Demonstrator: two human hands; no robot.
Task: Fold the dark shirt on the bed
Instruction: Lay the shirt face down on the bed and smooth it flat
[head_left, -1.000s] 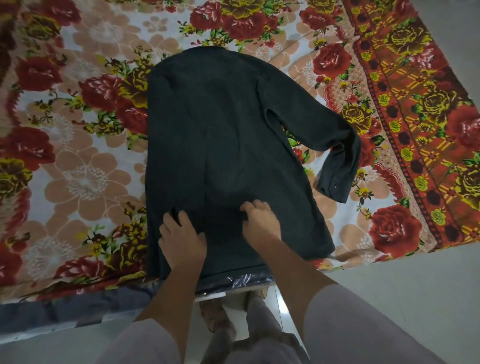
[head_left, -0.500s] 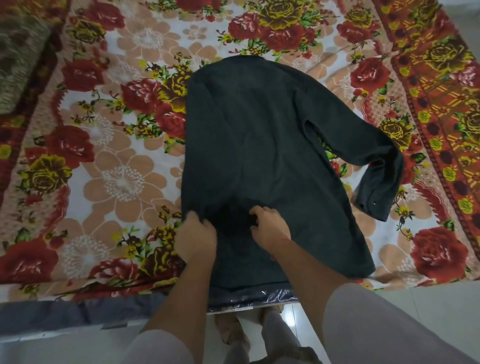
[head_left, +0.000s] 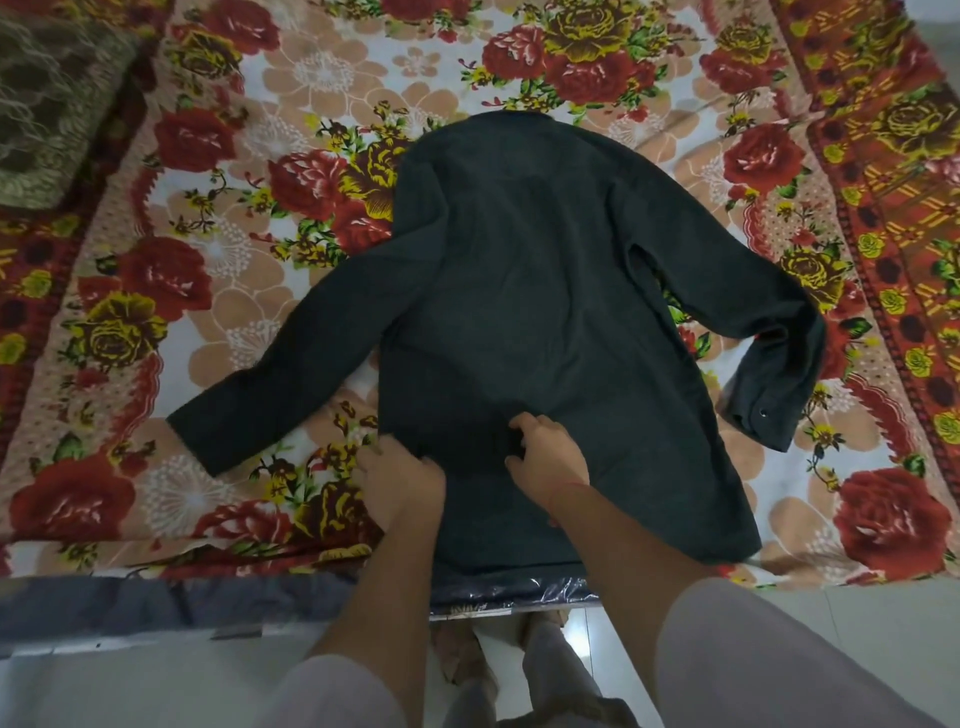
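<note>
The shirt (head_left: 519, 312) now lies with its left sleeve (head_left: 291, 374) spread out, both hands (head_left: 405, 480) seemingly pinching cloth near the hem, folding barely begun.

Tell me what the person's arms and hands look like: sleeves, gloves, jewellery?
Both hands are bare, no gloves or rings visible. The left hand and right hand lead to uncovered forearms; pale grey sleeves are pushed up near the elbows. A thin reddish thread circles the right wrist.
</note>
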